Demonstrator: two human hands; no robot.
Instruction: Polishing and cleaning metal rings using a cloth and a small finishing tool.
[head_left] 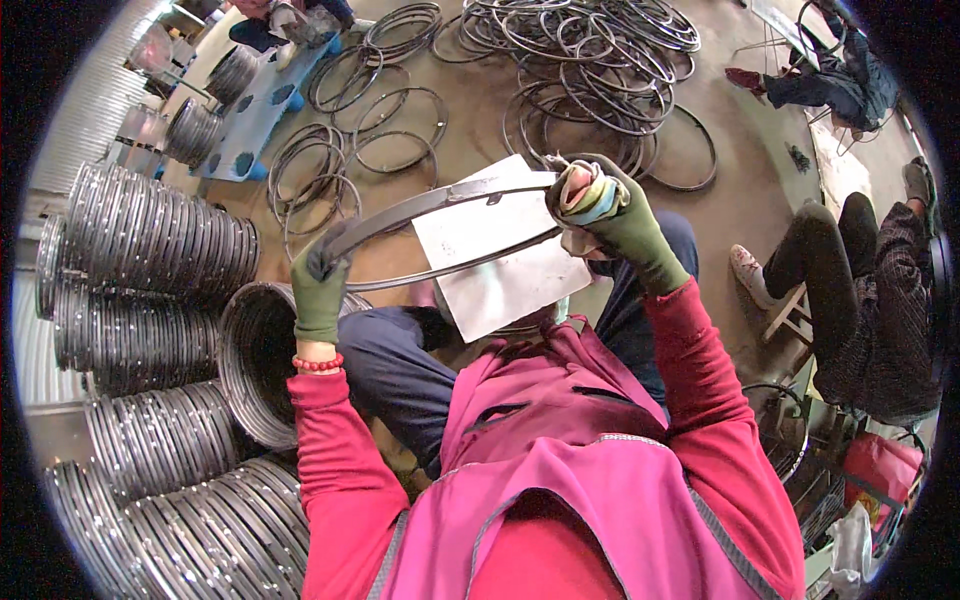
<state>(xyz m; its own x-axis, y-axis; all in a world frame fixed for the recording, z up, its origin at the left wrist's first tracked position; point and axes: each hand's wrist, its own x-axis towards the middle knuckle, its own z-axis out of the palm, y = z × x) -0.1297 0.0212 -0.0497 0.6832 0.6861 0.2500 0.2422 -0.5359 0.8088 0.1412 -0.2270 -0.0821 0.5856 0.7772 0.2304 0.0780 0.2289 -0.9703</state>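
A black wheel rim [425, 208] is held up tilted in front of me, above my lap. My left hand [322, 288], in a green and grey glove, is closed around its left side. At the rim's right side, my right hand [628, 222], gloved alike, clutches a bunched multicoloured cloth [585, 195] against the rim. The fingers of that hand are partly hidden by the cloth. Below the rim, a white flat sheet [515, 292] lies over my knees, seen through the hoop.
Stacks of black rims [160, 225] line my left side, close to my left elbow. Loose rims [600, 60] lie heaped on the floor ahead. A blue pallet [255, 125] stands far left. Seated people [850, 280] are on the right, near a red bag [882, 465].
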